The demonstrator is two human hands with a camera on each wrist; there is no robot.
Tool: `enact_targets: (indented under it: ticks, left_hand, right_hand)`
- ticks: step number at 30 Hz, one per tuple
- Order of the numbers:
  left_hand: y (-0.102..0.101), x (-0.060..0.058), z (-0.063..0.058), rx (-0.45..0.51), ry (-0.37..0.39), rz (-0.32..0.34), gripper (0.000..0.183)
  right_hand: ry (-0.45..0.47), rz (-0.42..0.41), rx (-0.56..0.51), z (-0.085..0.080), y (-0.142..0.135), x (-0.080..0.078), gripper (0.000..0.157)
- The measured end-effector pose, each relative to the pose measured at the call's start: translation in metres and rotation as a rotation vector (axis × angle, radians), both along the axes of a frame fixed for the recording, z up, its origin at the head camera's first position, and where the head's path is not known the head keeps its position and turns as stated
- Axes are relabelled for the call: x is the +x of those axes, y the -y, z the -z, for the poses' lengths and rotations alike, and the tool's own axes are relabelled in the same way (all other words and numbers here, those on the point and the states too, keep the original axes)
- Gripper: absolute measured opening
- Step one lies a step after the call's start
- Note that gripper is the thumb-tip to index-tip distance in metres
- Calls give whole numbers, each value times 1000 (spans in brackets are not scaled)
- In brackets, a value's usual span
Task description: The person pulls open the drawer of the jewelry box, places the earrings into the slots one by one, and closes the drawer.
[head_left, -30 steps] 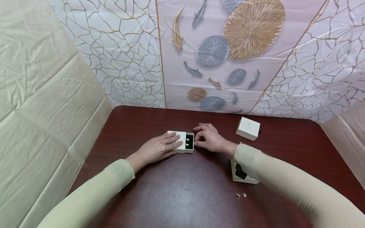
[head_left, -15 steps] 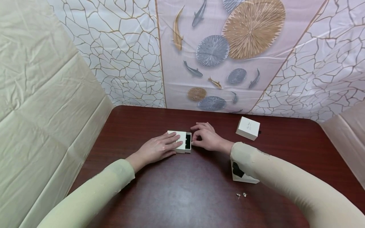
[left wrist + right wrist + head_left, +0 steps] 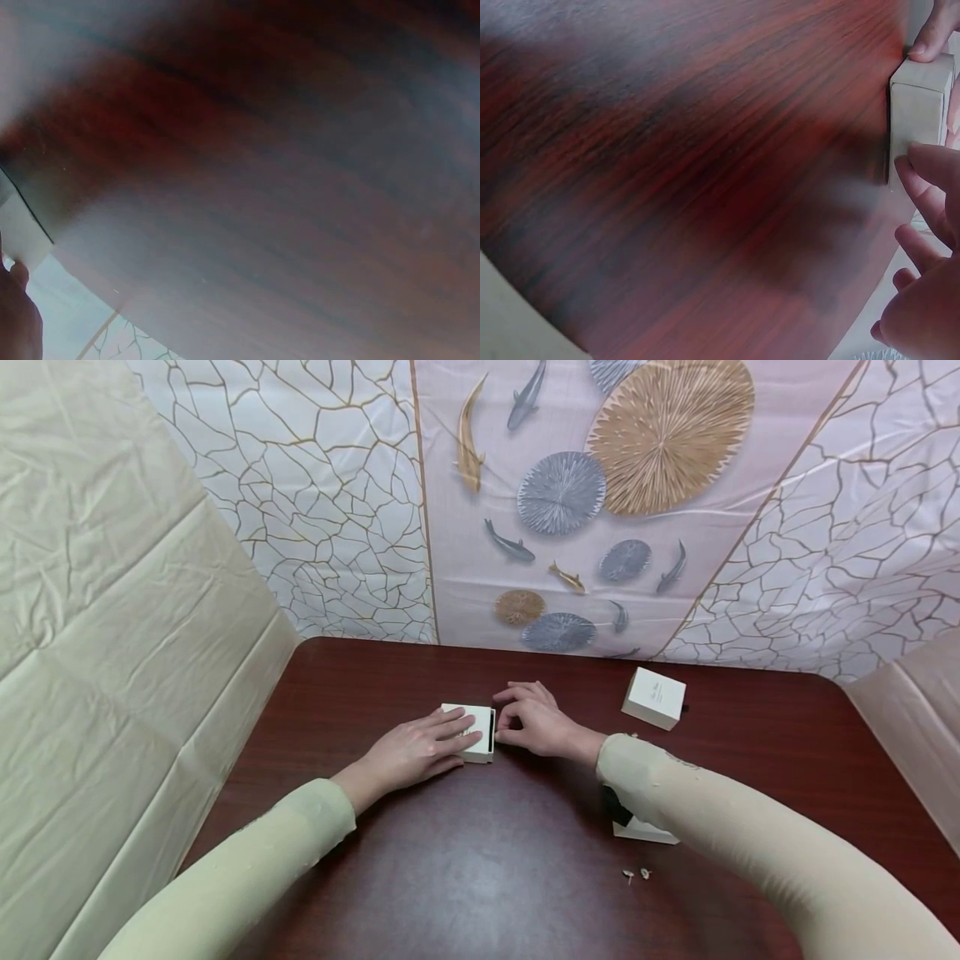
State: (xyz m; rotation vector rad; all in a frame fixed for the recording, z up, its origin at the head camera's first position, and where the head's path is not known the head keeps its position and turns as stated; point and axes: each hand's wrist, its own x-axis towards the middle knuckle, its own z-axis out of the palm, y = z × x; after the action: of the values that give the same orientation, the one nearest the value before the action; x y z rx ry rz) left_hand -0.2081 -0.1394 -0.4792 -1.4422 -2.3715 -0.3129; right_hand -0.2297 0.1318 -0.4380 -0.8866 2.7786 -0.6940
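A small white jewelry box (image 3: 482, 752) lies on the table, its drawer nearly all inside the sleeve; only a thin black strip of the insert shows. My left hand (image 3: 415, 747) holds the sleeve, fingers across the lid and thumb against its near side. The thumb of my right hand (image 3: 534, 722) presses the drawer's end face (image 3: 919, 124), while its other fingers are loosely bent and grasp nothing. In the left wrist view, mostly tabletop shows, with part of a hand (image 3: 19, 311) at the left edge.
Another white lidded box (image 3: 654, 697) with a small dark tab stands at the back right. Under my right sleeve sits a partly hidden white box (image 3: 643, 833) with black inside. Two small stud earrings (image 3: 628, 876) lie in front of it. A patterned cloth (image 3: 558, 560) hangs behind the table (image 3: 450, 860).
The drawer has slid left into its sleeve, hiding the two small studs on its black insert. My right hand has moved left with it; my left hand has stayed in place.
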Motion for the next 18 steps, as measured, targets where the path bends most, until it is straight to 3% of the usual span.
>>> enact_targets:
  ticks: [18]
  left_hand:
    - [1, 0, 0, -13, -4, -1, 50]
  right_hand:
    - [21, -4, -7, 2, 5, -1, 19]
